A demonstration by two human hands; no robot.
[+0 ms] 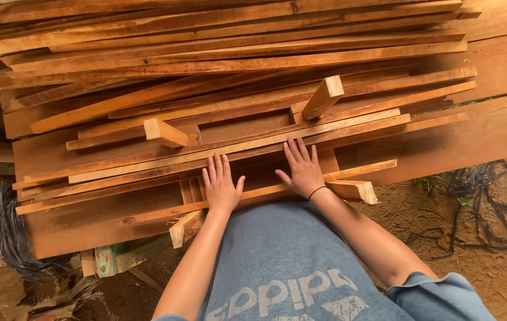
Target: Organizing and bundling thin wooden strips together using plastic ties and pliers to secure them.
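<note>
Wood slat pile (235,89) on planks (491,131); dirt ground (503,261) beneath.

Left hand (221,185) flat, palm down, fingers (215,167) straight. Right hand (303,169) likewise, fingers slightly spread, forearms bare.

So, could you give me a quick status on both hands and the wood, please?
Left hand and right hand flat, open, gripping nothing. Both rest on thin wooden slats atop the stack. Short offcut block lies just beyond the right fingers.
</note>
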